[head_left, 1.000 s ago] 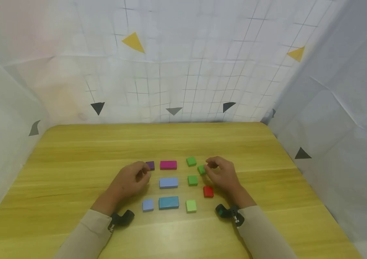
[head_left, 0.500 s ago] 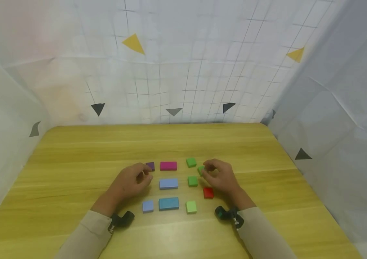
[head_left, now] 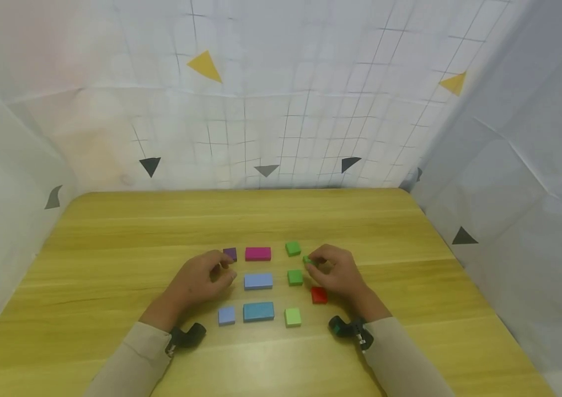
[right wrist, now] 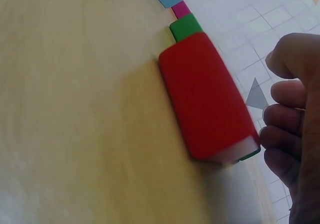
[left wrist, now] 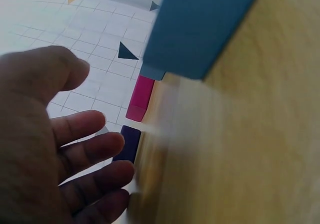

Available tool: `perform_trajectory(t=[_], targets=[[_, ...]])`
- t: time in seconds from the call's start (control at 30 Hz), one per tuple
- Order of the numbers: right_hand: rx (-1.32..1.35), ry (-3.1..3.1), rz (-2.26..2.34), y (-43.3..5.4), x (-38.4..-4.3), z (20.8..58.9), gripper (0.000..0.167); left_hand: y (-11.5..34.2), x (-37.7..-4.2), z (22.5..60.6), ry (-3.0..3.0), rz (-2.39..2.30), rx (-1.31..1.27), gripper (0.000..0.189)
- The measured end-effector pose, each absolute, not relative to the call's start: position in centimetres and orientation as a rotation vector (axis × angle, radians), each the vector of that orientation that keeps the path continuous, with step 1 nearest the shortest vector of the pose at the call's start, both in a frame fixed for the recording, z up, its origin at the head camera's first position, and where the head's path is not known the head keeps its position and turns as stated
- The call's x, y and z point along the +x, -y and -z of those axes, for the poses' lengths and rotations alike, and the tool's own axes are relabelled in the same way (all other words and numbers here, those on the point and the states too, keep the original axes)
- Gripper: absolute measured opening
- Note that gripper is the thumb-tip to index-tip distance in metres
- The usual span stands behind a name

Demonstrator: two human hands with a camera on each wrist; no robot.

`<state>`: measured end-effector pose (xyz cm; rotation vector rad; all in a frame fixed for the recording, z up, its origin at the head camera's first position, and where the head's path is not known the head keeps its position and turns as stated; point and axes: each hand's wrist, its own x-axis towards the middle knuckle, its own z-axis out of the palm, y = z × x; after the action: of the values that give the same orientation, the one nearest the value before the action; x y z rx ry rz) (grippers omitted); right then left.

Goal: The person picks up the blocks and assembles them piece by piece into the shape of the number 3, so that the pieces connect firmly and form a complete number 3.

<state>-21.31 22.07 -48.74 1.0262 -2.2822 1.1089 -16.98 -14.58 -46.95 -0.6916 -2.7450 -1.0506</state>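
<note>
My left hand (head_left: 203, 278) hovers with loosely bent fingers beside a dark purple block (head_left: 230, 254) and holds nothing. In the left wrist view, its thumb and fingers stand apart. My right hand (head_left: 337, 270) is over a small green block (head_left: 306, 259), whose right part the fingers hide; I see no grip on it. Just below that hand lies a red block (head_left: 319, 295), large in the right wrist view. Two more green blocks lie left of the right hand, the far one (head_left: 293, 248) and the nearer one (head_left: 295, 277).
Between the hands lie a magenta block (head_left: 258, 253), a long light-blue block (head_left: 258, 281) and a teal-blue block (head_left: 258, 311). Nearer me are a small light-blue block (head_left: 226, 316) and a lime block (head_left: 293, 317). The wooden table (head_left: 112, 231) meets white sheeting at its back.
My right hand has shifted slightly left, covering more of the small green block. My left hand has moved slightly right. The blocks lie where they were.
</note>
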Motion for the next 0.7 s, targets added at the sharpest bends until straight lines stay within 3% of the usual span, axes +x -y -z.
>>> perform_trajectory(t=[0.7], targets=[[1.057, 2.385, -1.058, -21.57, -20.69, 47.95, 0.018, 14.18, -16.79, 46.69, 2.846, 0.999, -0.72, 0.03]])
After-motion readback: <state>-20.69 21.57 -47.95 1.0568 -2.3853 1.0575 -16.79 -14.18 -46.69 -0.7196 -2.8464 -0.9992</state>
